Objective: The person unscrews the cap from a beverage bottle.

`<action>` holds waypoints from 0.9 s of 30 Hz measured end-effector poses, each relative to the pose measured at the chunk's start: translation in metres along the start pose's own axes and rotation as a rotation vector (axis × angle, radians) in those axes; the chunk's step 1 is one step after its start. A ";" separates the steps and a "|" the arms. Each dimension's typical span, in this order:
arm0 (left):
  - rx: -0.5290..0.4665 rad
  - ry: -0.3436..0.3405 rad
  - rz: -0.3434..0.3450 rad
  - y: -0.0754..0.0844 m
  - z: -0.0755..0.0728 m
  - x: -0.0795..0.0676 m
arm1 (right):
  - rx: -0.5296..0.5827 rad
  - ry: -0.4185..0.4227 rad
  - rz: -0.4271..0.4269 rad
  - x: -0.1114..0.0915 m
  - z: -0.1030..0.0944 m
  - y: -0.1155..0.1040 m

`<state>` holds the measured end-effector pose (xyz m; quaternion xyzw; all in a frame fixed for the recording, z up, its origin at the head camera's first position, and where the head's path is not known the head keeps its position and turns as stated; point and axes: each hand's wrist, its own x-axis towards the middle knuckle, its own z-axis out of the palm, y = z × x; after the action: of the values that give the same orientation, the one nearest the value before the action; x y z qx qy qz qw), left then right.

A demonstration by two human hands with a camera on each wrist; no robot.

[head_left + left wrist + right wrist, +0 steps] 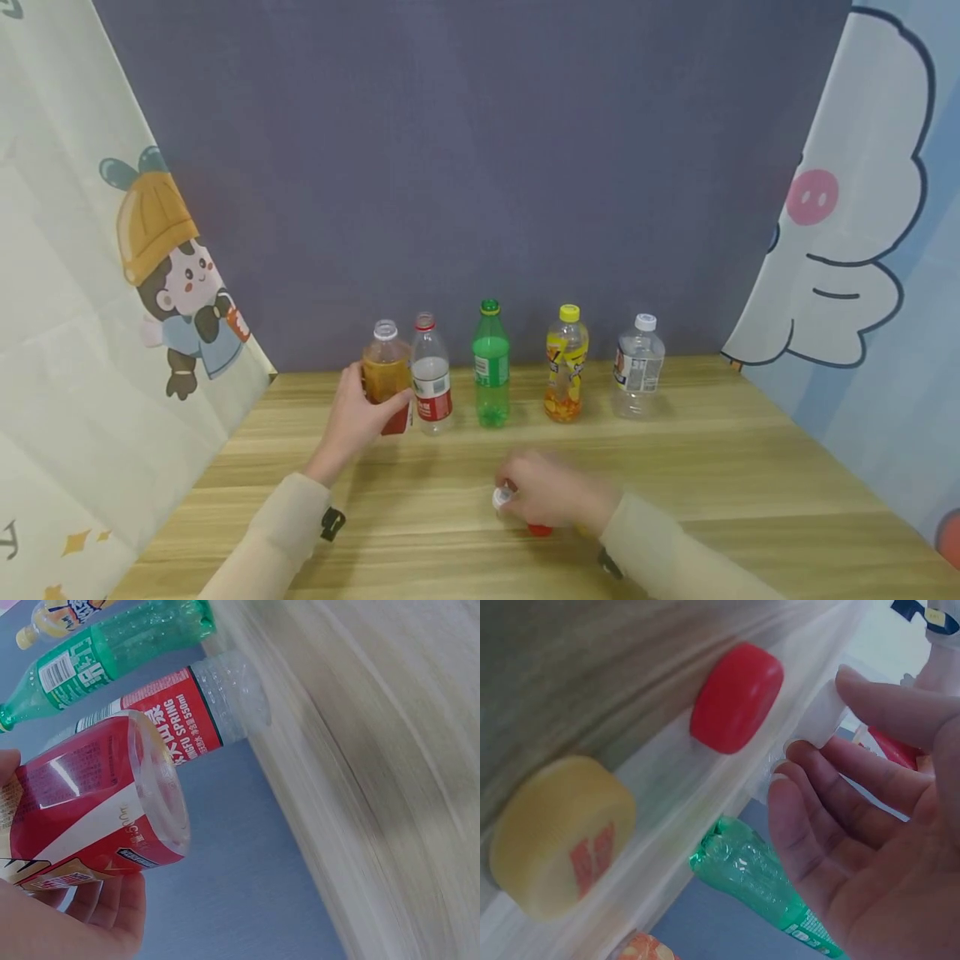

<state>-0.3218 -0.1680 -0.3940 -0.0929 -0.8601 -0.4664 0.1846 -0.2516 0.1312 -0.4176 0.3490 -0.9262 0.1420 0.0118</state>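
Note:
My left hand [352, 421] grips a clear bottle [387, 379] of amber look with a red label and an open mouth. In the left wrist view this bottle [82, 787] has its base raised off the table. Between the thumb and fingertips of my right hand [553, 490] is a white cap [502, 498], held low over the table. The right wrist view shows the white cap [823, 716] partly covered by the fingers. On the table beside that hand lie a red cap [737, 697] and a yellow cap [562, 836].
Right of the held bottle stand a clear red-labelled bottle [432, 387] without a cap, a capless green bottle [491, 367], a yellow-capped bottle [566, 367] and a white-capped clear bottle [639, 367]. A dark backdrop [480, 167] rises behind the wooden table [697, 450].

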 end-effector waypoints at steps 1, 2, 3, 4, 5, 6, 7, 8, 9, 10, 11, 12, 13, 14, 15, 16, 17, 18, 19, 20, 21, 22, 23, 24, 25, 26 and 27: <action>0.008 0.003 -0.003 0.000 0.000 0.001 | -0.008 -0.003 -0.004 -0.001 0.001 -0.001; 0.015 0.006 -0.007 0.000 0.000 0.002 | -0.010 -0.006 -0.007 -0.001 0.002 -0.001; 0.024 0.008 -0.010 0.000 0.000 0.003 | -0.020 -0.008 -0.012 -0.002 0.003 -0.001; 0.033 0.011 -0.013 -0.001 0.000 0.003 | -0.031 -0.009 -0.019 -0.002 0.004 -0.002; 0.041 0.014 -0.017 -0.001 0.001 0.004 | -0.039 -0.011 -0.024 -0.003 0.004 -0.002; 0.048 0.018 -0.021 -0.001 0.001 0.005 | -0.044 -0.012 -0.027 -0.003 0.005 -0.003; 0.056 0.023 -0.025 -0.001 0.001 0.006 | -0.041 -0.016 -0.027 -0.003 0.005 -0.003; 0.061 0.028 -0.028 -0.002 0.001 0.007 | -0.036 -0.022 -0.024 -0.004 0.006 -0.004; 0.062 0.033 -0.030 -0.002 0.001 0.008 | -0.030 -0.028 -0.018 -0.004 0.006 -0.004; 0.063 0.039 -0.029 -0.003 0.001 0.010 | -0.026 -0.035 -0.014 -0.005 0.006 -0.005; 0.060 0.045 -0.030 -0.004 0.001 0.011 | -0.023 -0.040 -0.009 -0.005 0.007 -0.005; 0.055 0.051 -0.030 -0.006 0.000 0.012 | -0.022 -0.047 -0.007 -0.005 0.008 -0.006; 0.052 0.057 -0.031 -0.008 0.000 0.014 | -0.027 -0.050 -0.009 -0.006 0.009 -0.006; 0.045 0.061 -0.032 -0.010 0.000 0.015 | -0.035 -0.050 -0.014 -0.006 0.009 -0.007; 0.032 0.062 -0.033 -0.012 0.000 0.017 | -0.051 -0.045 -0.027 -0.007 0.010 -0.007; 0.015 0.062 -0.035 -0.015 0.000 0.019 | -0.068 -0.037 -0.042 -0.007 0.011 -0.007; -0.010 0.061 -0.043 -0.018 -0.001 0.021 | -0.081 -0.032 -0.053 -0.007 0.012 -0.007; -0.041 0.059 -0.054 -0.020 -0.001 0.022 | -0.095 -0.026 -0.066 -0.007 0.013 -0.008; -0.070 0.058 -0.064 -0.022 -0.002 0.024 | -0.108 -0.019 -0.074 -0.007 0.013 -0.008; -0.102 0.056 -0.080 -0.024 -0.003 0.025 | -0.116 -0.016 -0.082 -0.007 0.014 -0.008; -0.132 0.058 -0.098 -0.026 -0.004 0.026 | -0.120 -0.016 -0.087 -0.007 0.014 -0.008; -0.153 0.063 -0.115 -0.028 -0.006 0.027 | -0.121 -0.017 -0.091 -0.007 0.015 -0.008; -0.168 0.068 -0.130 -0.029 -0.007 0.028 | -0.123 -0.018 -0.093 -0.007 0.015 -0.008; -0.171 0.075 -0.143 -0.030 -0.009 0.028 | -0.121 -0.021 -0.096 -0.007 0.016 -0.008; -0.168 0.080 -0.149 -0.031 -0.010 0.029 | -0.120 -0.024 -0.099 -0.007 0.016 -0.008; -0.161 0.084 -0.155 -0.032 -0.011 0.029 | -0.122 -0.027 -0.103 -0.007 0.016 -0.008; -0.152 0.084 -0.155 -0.032 -0.011 0.029 | -0.126 -0.028 -0.104 -0.007 0.017 -0.008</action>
<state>-0.3568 -0.1954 -0.4016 -0.0200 -0.8185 -0.5465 0.1763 -0.2396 0.1250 -0.4324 0.3971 -0.9140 0.0778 0.0283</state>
